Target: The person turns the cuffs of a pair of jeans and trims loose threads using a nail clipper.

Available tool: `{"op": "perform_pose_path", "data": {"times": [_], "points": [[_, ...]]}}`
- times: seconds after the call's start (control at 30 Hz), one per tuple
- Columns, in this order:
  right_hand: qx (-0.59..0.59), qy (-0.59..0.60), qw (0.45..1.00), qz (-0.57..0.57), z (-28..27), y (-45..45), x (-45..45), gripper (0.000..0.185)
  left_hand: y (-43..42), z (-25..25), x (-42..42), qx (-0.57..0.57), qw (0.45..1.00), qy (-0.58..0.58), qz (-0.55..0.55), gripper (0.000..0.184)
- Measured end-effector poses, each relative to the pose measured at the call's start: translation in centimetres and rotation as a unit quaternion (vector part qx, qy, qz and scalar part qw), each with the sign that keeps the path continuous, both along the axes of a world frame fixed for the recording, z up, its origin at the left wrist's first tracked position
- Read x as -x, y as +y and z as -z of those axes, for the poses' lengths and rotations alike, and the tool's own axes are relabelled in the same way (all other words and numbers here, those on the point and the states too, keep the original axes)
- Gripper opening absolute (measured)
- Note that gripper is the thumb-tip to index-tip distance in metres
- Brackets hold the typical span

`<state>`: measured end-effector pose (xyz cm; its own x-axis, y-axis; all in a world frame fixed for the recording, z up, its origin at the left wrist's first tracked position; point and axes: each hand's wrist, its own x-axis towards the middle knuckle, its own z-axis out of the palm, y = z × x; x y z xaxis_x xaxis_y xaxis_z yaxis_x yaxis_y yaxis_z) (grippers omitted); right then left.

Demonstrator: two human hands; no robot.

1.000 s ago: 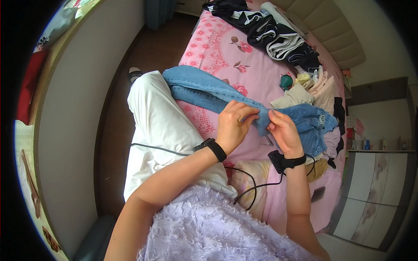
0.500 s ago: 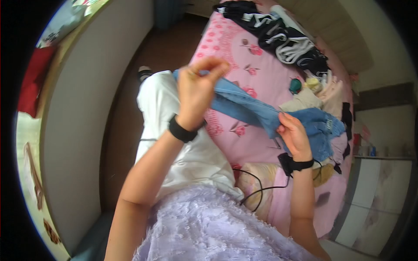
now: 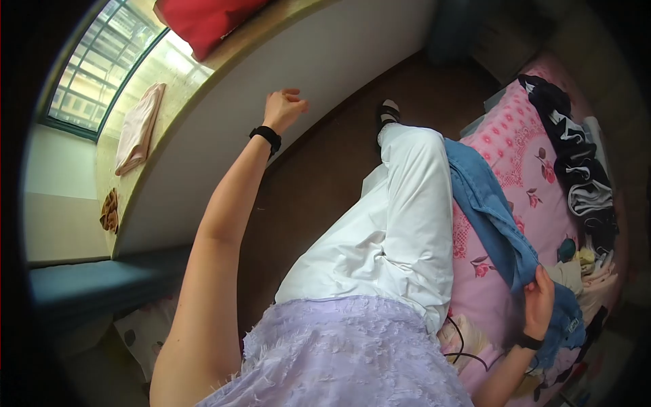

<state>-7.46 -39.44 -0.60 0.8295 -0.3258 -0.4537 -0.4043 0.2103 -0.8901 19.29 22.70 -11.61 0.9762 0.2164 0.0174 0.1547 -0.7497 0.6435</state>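
My left hand is held out in the air over the floor, in front of the pale wall below the window ledge. Its fingers are curled together, and whatever they may hold is too small to see. On the bed, my right hand grips the edge of a pair of blue jeans. One stretch of the denim runs from that hand up to my knee, and more blue denim lies bunched beyond the hand. Black bands circle both wrists.
The pink flowered bed holds black-and-white clothing and a pile of pale garments. A black cable curves beside my hip. On the ledge lie a folded pale cloth and a red item.
My left hand has moved from above the jeans out to the left, away from the bed. The view has swung left toward the window. My right hand stays on the jeans.
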Motion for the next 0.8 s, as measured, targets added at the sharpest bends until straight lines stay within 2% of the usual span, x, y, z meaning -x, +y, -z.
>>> {"op": "perform_pose_path", "data": {"times": [0.07,0.17,0.27,0.3,0.33,0.37,0.4,0.43,0.47,0.5,0.57,0.6,0.67,0.77,0.8], "points": [[0.025,0.007,1.0,0.001,-0.5,0.2,-0.3,0.013,1.3,2.6,0.5,-0.073,0.997,-0.004,0.013,0.062],[0.023,0.004,0.999,-0.026,-0.2,-0.8,-0.1,0.014,3.2,4.4,0.5,0.031,0.993,0.114,0.02,0.084],[0.146,0.053,0.987,-0.045,-0.5,0.4,-0.1,0.012,2.4,5.9,1.5,0.043,0.994,0.033,-0.097,0.057],[0.287,0.027,0.954,-0.082,-0.4,0.8,-0.2,0.012,2.3,5.4,1.9,0.059,0.993,0.045,-0.096,0.04],[0.422,0.003,0.899,-0.116,0.0,1.3,-0.3,0.011,2.0,4.0,2.1,0.077,0.991,0.056,-0.093,0.026],[0.55,-0.018,0.823,-0.144,0.1,1.8,-0.3,0.012,1.0,2.7,2.1,0.096,0.989,0.068,-0.086,0.021],[0.624,-0.061,0.768,-0.13,-0.4,3.3,-0.8,0.012,-0.8,1.7,2.3,0.096,0.986,0.032,-0.13,0.049],[0.712,-0.052,0.688,-0.129,-0.9,4.6,-1.3,0.012,-2.0,0.8,2.5,0.134,0.983,0.032,-0.118,0.051],[0.735,-0.082,0.662,-0.122,-1.5,6.1,-2.1,0.013,-3.1,-0.2,2.6,0.173,0.979,0.031,-0.104,0.054],[0.718,-0.12,0.673,-0.132,-1.8,7.3,-3.1,0.017,-4.9,-1.7,2.9,0.244,0.968,0.023,-0.059,0.053],[0.627,-0.144,0.74,-0.195,-1.3,9.2,-5.0,0.028,-8.0,-3.8,3.6,0.342,0.94,0.005,0.011,0.045],[0.614,-0.152,0.739,-0.232,-0.6,10.3,-5.9,0.035,-9.6,-5.2,4.0,0.39,0.92,0.013,0.034,0.041],[0.619,-0.112,0.713,-0.31,2.2,11.6,-7.9,0.06,-12.7,-8.4,5.4,0.478,0.875,0.031,0.074,0.032],[0.673,0.008,0.66,-0.334,6.4,13.6,-11.6,0.086,-16.5,-12.3,6.8,0.686,0.716,0.095,0.094,0.019],[0.685,0.044,0.65,-0.325,7.2,13.9,-12.7,0.089,-17.7,-13.5,7.5,0.739,0.661,0.117,0.059,0.013]]}}
